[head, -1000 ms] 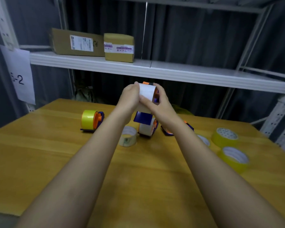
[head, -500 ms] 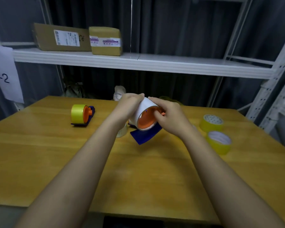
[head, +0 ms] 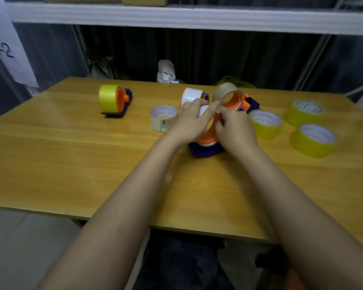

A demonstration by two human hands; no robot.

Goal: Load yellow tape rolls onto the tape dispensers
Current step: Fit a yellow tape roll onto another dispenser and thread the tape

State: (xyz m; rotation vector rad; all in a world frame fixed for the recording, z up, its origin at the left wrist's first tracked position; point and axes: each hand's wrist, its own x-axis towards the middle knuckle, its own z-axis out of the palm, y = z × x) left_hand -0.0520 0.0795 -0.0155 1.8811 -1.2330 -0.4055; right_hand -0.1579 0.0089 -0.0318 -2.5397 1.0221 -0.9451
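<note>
Dispenser: blue base with orange hub, on the tabletop at centre, between my two hands; it carries a white roll, not a yellow one.
Step in hand: I judge I am working the white roll off the hub so a yellow one can go on.
How to do it well: I'd brace the base down, draw the roll straight along the hub axis, and avoid twisting so the core doesn't bind.
Left hand: grip curled over the white roll from 9 o'clock, fingers clamped on its outer face.
Right hand: grip closed on the orange hub side at 3 o'clock, thumb and forefinger pinching near the roll's rim; exact contact is blurred.
Yellow rolls: three lying flat at 3 o'clock of the dispenser, near but apart from my right hand.
Loaded dispenser: at 10 o'clock, already holding yellow tape.
Other dispensers: two more at 12 o'clock, just behind my hands.
Loose white roll: flat, just left of my left hand.
</note>
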